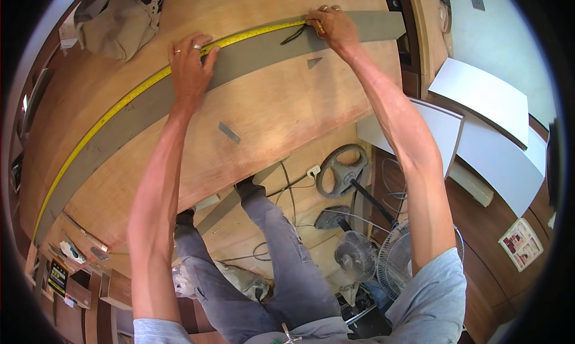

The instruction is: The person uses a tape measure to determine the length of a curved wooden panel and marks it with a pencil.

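Observation:
A yellow tape measure blade runs along the far edge of a long grey-brown strip lying on the wooden worktop. My left hand, a ring on its finger, grips the blade partway along with bent fingers, its thumb on the near side. Farther right, my right hand has its fingers closed at the blade's right end. A small orange bit shows between them; the rest is hidden in my grip. Beside this hand a dark cord loop lies on the strip. The blade's left end curves away towards the picture's rim.
On the worktop lie a small metal plate and a dark triangular piece. A beige cloth bag sits far left. Below right are fans, a round fan base, cables and white panels.

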Tool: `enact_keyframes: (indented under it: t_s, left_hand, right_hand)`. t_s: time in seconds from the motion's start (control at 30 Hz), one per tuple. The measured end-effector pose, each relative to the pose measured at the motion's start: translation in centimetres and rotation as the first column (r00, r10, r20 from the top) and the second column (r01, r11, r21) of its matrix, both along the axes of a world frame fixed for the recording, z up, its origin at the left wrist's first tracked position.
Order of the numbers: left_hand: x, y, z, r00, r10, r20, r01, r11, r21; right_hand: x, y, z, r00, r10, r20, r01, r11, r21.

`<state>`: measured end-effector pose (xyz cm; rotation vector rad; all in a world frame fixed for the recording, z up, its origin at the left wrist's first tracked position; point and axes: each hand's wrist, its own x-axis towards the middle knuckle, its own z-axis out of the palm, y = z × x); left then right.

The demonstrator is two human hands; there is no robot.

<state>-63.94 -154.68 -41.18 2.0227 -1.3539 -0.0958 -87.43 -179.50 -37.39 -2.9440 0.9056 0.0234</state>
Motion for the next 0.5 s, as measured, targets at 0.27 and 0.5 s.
enact_keyframes:
  t_s: [0.27, 0.5]
  left_hand:
    - [-0.2, -0.5, -2.5, 0.995, 0.054, 0.078, -0.051, 0.998, -0.043]
    - [-0.4, -1.0, -1.9, 0.997, 0.036, 0.074, -0.037, 0.999, 0.004]
  right_hand:
    - [0.1, 0.3, -0.6, 0.996, -0.059, 0.061, 0.062, 0.998, -0.034]
    - [0.1, 0.3, 0.0, 0.996, -0.077, 0.053, 0.077, 0.997, -0.007]
